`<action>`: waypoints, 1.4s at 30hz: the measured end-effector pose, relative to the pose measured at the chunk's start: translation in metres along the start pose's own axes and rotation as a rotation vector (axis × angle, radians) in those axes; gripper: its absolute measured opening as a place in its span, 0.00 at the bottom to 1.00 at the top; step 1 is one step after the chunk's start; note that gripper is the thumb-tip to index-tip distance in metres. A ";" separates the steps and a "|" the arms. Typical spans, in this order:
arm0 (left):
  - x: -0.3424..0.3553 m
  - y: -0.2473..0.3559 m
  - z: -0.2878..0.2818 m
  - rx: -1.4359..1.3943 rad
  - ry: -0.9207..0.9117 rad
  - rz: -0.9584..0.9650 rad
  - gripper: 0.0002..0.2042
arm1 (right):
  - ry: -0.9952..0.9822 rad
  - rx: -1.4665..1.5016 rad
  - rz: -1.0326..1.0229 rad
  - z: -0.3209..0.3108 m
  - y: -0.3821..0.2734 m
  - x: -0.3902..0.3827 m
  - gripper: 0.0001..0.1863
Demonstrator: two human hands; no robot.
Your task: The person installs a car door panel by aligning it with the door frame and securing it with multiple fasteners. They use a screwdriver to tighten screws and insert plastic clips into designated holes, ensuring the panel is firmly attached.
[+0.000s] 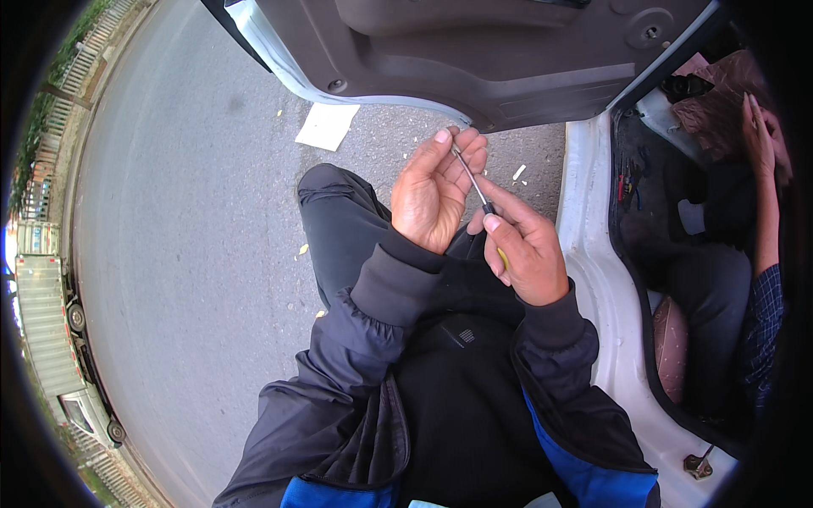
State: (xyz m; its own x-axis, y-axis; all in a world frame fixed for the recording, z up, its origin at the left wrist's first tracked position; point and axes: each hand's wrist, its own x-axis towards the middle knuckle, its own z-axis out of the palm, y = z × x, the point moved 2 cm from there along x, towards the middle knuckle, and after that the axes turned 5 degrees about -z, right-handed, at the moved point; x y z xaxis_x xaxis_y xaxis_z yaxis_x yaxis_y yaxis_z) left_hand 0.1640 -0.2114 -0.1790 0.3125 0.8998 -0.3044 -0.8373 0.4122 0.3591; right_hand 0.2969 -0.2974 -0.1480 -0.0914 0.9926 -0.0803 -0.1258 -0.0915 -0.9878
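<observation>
My right hand (532,258) is closed around the black and yellow handle of a screwdriver (473,181). Its thin metal shaft points up and to the left, toward my left hand (425,196). With the palm turned up and the fingers curled, my left hand has its thumb and forefinger closed close to the screwdriver's tip. Whatever small thing may be between those fingertips is too small to make out. Both hands are above my bent knees, just short of the lower edge of an open vehicle door (500,63).
On the right, a person (720,279) sits inside the vehicle behind its white door sill (589,245). Small tools (625,182) lie on the dark floor inside. A sheet of paper (327,125) rests on the asphalt (186,254). A truck (55,326) stands at far left.
</observation>
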 end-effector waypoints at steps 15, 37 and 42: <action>-0.001 0.001 -0.002 -0.002 -0.024 -0.003 0.13 | -0.016 0.006 -0.032 0.000 0.003 0.000 0.26; 0.002 -0.004 -0.007 -0.010 -0.008 -0.010 0.10 | 0.019 0.051 0.009 0.005 0.009 0.000 0.26; 0.002 -0.005 -0.007 -0.008 -0.013 -0.018 0.10 | 0.025 0.079 -0.037 0.006 0.013 0.003 0.26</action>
State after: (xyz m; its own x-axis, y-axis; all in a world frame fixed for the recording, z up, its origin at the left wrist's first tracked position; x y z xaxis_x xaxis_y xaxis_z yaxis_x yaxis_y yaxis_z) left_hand 0.1659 -0.2125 -0.1877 0.3328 0.8943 -0.2992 -0.8351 0.4269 0.3470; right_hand 0.2886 -0.2967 -0.1604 -0.0609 0.9970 -0.0481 -0.2065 -0.0597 -0.9766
